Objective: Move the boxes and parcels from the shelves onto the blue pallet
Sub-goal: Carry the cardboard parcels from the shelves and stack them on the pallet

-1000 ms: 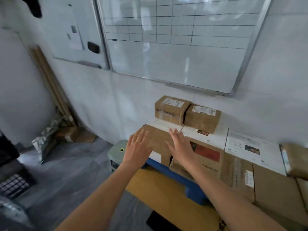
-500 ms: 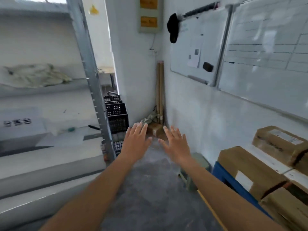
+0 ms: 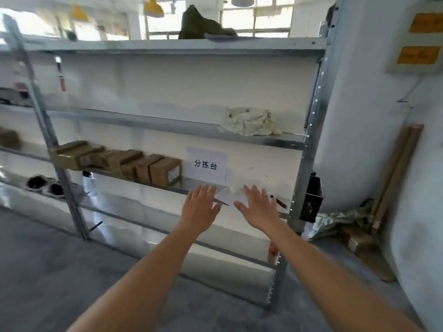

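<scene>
Left hand (image 3: 200, 208) and right hand (image 3: 259, 207) extended forward, fingers spread wide, empty, level with middle shelf (image 3: 167, 184) edge. Row of cardboard boxes (image 3: 134, 164) on that shelf at 10 o'clock from hands, well apart. White sign (image 3: 207, 165) at 12 o'clock. Crumpled white cloth (image 3: 250, 121) one shelf up.

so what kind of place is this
Probably a small warehouse or parcel sorting room: metal shelving holds a row of cardboard boxes, with a paper sign in Chinese characters beside them. Both hands are empty.
</scene>
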